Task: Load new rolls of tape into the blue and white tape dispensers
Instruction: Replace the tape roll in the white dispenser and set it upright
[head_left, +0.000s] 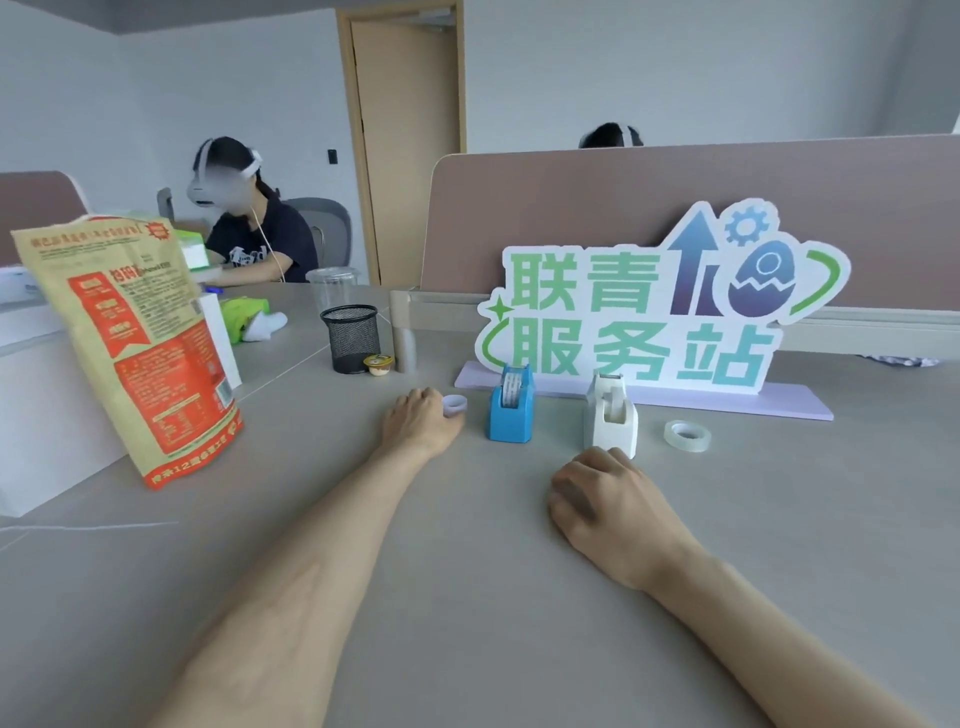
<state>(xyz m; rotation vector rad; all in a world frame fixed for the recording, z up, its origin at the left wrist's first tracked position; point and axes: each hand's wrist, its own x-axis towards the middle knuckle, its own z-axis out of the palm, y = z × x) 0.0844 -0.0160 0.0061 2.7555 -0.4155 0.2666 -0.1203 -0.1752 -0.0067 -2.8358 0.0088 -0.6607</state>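
The blue tape dispenser (510, 410) stands on the grey table (467, 571) with a roll of tape in its slot. To its right stands the white tape dispenser (610, 418). A clear tape roll (687, 435) lies flat on the table right of the white dispenser. My left hand (422, 421) reaches out left of the blue dispenser, its fingers curled round a small white ring (455, 404). My right hand (610, 501) rests on the table just in front of the white dispenser, fingers curled under, holding nothing I can see.
A cut-out sign on a lilac base (649, 317) stands behind the dispensers. A black mesh pen cup (351, 338), a small tub (378, 364) and a cardboard tube (404, 338) sit at back left. A tall printed bag (135, 343) stands at left. A person (249, 228) sits beyond.
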